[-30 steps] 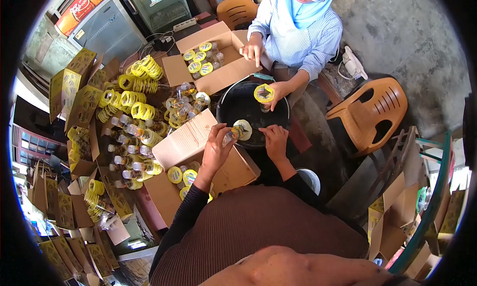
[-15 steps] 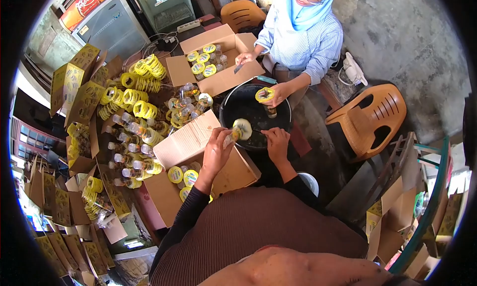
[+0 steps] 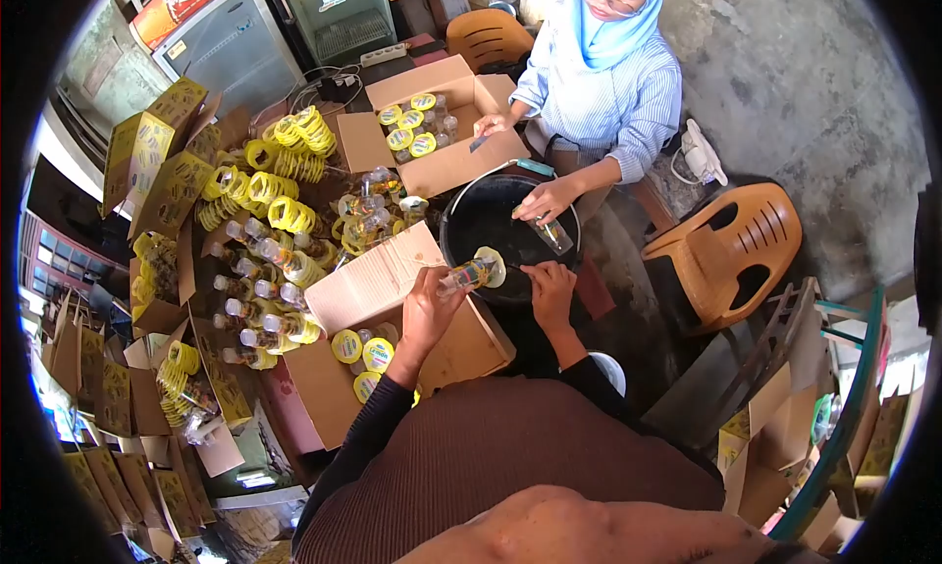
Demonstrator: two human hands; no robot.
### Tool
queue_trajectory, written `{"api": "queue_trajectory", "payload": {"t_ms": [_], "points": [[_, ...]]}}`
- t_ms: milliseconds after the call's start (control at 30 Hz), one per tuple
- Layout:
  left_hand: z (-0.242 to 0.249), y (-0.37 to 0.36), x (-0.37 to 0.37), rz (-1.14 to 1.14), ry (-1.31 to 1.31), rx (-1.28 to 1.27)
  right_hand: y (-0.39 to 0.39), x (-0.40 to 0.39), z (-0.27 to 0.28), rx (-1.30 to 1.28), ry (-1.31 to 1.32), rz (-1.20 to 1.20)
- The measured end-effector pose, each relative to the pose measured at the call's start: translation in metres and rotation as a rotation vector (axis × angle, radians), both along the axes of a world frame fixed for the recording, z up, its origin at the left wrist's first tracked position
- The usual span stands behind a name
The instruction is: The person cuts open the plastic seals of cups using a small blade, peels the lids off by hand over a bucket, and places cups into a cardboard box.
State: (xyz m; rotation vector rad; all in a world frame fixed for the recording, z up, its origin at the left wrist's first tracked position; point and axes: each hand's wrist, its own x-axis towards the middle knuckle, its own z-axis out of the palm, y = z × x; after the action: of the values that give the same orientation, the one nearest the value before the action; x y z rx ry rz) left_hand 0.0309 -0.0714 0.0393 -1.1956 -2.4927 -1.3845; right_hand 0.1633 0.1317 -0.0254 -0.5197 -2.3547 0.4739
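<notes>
My left hand (image 3: pixel 432 304) is closed round the base of a clear plastic cup (image 3: pixel 469 275), held tilted over the near side of a black bucket (image 3: pixel 446 235). The cup's pale round lid (image 3: pixel 492 266) faces right. Pinched in my right hand (image 3: pixel 551 291) is a thin dark tool (image 3: pixel 517 266), its tip near the lid; its exact kind is too small to tell. Below my left hand, an open cardboard box (image 3: pixel 456 343) holds several cups with yellow-rimmed lids (image 3: pixel 378 354).
Across the bucket, a person (image 3: pixel 613 103) holds a clear cup (image 3: pixel 552 234) and a small flat blade (image 3: pixel 479 143). Another box of lidded cups (image 3: pixel 432 172) stands behind. Yellow rings (image 3: pixel 280 186) and bottle-like cups (image 3: pixel 260 289) crowd the left. An orange chair (image 3: pixel 731 250) is at right.
My left hand's cup has turned from nearly end-on to more side-on and moved slightly right. Across the bucket, the other person's cup has tipped and its yellow lid no longer shows on top.
</notes>
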Motion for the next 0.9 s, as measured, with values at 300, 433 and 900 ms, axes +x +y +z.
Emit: {"api": "queue_trajectory", "payload": {"t_ms": [300,433,900], "points": [[-0.001,0.001,0.000,-0.066,0.077,0.070,-0.001,0.004,0.000,-0.003,0.004,0.011],[0.002,-0.001,0.004,-0.055,0.035,0.058,-0.001,0.003,0.000,-0.010,-0.008,0.009],[-0.001,-0.004,0.004,-0.130,0.053,0.042,0.000,0.004,-0.004,-0.005,-0.018,-0.027]]}}
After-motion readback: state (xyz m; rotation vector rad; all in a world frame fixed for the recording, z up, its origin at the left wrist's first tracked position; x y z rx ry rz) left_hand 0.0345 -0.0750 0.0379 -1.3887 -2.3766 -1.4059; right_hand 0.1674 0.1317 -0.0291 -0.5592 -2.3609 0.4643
